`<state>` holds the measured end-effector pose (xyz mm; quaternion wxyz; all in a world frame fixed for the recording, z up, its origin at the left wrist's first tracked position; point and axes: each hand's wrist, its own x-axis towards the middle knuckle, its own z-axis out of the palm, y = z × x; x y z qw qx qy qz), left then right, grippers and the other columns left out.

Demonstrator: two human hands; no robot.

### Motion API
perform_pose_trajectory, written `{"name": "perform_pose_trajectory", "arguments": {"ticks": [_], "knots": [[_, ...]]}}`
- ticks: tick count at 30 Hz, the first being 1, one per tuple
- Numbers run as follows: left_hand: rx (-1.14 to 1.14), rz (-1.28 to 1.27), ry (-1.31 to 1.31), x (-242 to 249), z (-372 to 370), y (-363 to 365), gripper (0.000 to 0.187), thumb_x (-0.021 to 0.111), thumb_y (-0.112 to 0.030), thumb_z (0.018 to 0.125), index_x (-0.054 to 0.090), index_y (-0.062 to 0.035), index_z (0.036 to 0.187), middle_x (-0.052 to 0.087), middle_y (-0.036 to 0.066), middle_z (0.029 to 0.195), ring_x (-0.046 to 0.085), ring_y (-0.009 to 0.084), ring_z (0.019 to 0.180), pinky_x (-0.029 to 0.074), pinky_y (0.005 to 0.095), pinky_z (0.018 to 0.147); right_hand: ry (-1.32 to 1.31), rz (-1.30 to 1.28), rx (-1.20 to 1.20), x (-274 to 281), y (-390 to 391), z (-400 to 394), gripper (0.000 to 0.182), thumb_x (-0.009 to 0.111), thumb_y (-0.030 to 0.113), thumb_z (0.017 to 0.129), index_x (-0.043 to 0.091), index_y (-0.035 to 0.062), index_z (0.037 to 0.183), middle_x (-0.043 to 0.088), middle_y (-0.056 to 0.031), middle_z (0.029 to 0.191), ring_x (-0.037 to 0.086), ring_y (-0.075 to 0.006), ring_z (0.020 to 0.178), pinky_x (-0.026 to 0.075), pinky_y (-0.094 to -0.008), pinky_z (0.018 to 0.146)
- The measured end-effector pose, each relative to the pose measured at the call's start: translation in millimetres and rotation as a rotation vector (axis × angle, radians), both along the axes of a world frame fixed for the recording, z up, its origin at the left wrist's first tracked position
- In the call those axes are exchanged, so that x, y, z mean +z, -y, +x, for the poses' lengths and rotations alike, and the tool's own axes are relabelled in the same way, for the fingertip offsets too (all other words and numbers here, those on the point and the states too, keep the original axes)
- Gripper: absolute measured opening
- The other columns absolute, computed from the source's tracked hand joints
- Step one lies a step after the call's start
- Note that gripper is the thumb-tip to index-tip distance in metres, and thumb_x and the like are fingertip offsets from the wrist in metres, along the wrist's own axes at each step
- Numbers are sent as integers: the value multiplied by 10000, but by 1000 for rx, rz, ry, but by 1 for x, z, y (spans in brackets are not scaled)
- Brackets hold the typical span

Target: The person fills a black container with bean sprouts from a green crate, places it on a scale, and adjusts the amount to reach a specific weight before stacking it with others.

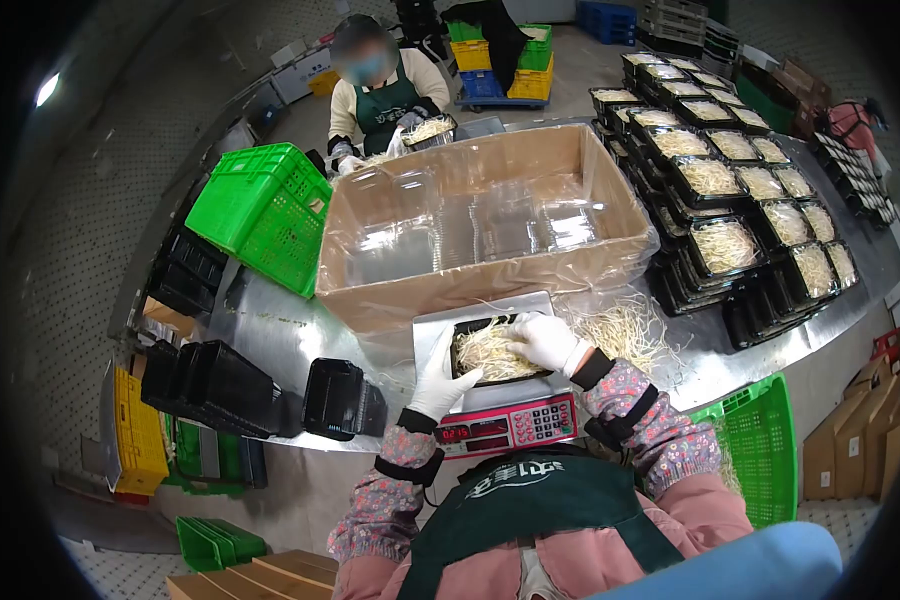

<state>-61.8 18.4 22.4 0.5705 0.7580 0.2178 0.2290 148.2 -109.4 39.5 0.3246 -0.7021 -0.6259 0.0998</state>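
A black plastic tray [506,379] heaped with bean sprouts [482,350] sits on the flat plate [432,328] of a red digital scale [507,427], whose display is lit. My left hand [436,380], in a white glove, grips the tray's left side, fingers along the outside and thumb at the near corner. On the other side, my gloved right hand [547,343] reaches over the tray's right edge, its fingers curled into the sprouts; the fingertips are partly hidden. A pile of loose sprouts [625,332] lies on the metal table just right of that hand.
Beyond the scale stands a plastic-lined cardboard box [470,285] holding clear lids. Stacked filled trays [725,245] crowd the right. Empty black trays [332,395] and a green crate [260,215] are at left. Across the table, a person [385,95] handles another sprout tray.
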Motion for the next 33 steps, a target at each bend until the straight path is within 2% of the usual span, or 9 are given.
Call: {"name": "perform_pose_trajectory", "arguments": {"ticks": [5,8,9,11,13,21,25,31,33], "knots": [[132,233,-82,-2,-13,-14,664,672,-146,857,389,56,1422,497,239,1375,424,336,1340,301,369,1136,-181,46,-47,14,16,25,252,667,211,851,717,88,1065,665,-141,1047,631,-313,995,496,-387,886],[119,818,-153,1,18,-10,532,574,-204,930,438,51,1376,485,253,1377,425,431,1293,315,480,1097,-156,155,-138,7,9,14,347,647,225,886,648,22,1167,655,-202,1075,624,-345,1012,488,-405,906],[80,800,-159,-2,33,-3,528,571,-221,911,465,30,1363,509,213,1364,430,391,1294,316,490,1091,-89,295,-166,-3,4,5,397,633,247,904,614,-12,1204,652,-223,1080,621,-359,1014,484,-415,914],[-59,1044,-473,10,58,19,465,575,-205,863,536,-13,1285,575,184,1230,523,355,1160,377,441,1034,-147,12,-105,-16,-5,-15,592,541,399,945,522,-87,1283,603,-285,1182,575,-397,1110,440,-440,982],[-11,1232,-274,-16,65,25,444,562,-219,824,563,-38,1230,606,138,1105,562,303,1018,420,423,955,-30,-17,-193,-41,-5,-31,670,497,461,948,495,-114,1292,603,-301,1176,570,-410,1121,438,-446,983],[-179,909,-272,-17,63,6,292,583,-219,849,583,-26,1068,604,154,1028,570,349,981,457,458,871,-126,-216,-13,-4,-19,-1,645,446,511,960,600,-69,1195,679,-263,961,666,-407,895,523,-459,828],[-162,918,-394,-6,11,-4,468,578,-285,891,528,-32,1282,559,140,1228,527,318,1109,417,470,938,-239,226,-195,23,-23,34,372,563,308,950,652,3,1144,689,-217,977,662,-390,915,535,-418,813],[-90,908,-411,-6,-18,-14,475,588,-255,892,521,-19,1298,550,169,1242,507,354,1131,389,475,973,507,-116,91,-85,-57,10,602,589,348,876,462,81,1399,399,-168,1488,347,-333,1398,265,-539,1124],[-92,901,-414,-5,-17,-13,478,584,-255,896,518,-15,1304,544,175,1247,485,367,1152,376,482,988,398,-67,38,-93,-42,1,629,578,390,893,434,79,1421,351,-180,1515,315,-350,1413,218,-560,1141]]}}
